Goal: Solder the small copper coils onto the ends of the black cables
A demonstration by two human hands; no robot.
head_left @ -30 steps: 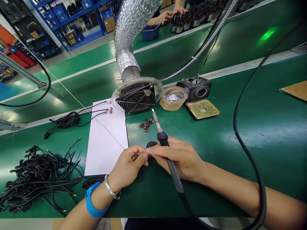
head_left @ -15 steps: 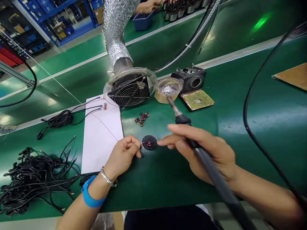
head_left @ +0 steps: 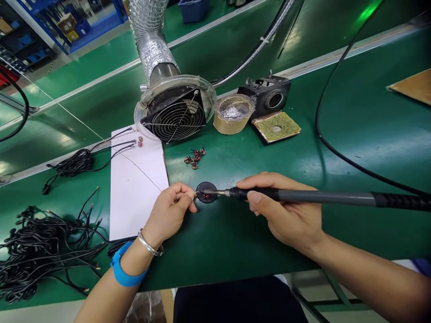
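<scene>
My left hand (head_left: 172,207) pinches the end of a thin solder wire (head_left: 143,170), which runs in from the upper left. Its fingertips are at the left edge of a small round black disc (head_left: 210,185) lying on the bench. On the disc sits a tiny red-and-black wound coil (head_left: 205,196), partly hidden by the iron's tip. My right hand (head_left: 286,217) is closed around a soldering iron (head_left: 326,197), held nearly level with its tip pointing left over the disc, close to the solder's end. Whether tip and coil touch, I cannot tell.
Beyond the disc lies a cluster of small coils (head_left: 195,158). A fan with a duct (head_left: 178,121), a tub of silvery solder bits (head_left: 234,119) and an iron stand with yellow sponge (head_left: 276,128) stand behind. Left are a white board (head_left: 134,202) and black cables (head_left: 43,255).
My right hand has swung the soldering iron from pointing up toward the tub to lying level, tip over the disc. My left hand still pinches the solder wire. The camera view has shifted slightly.
</scene>
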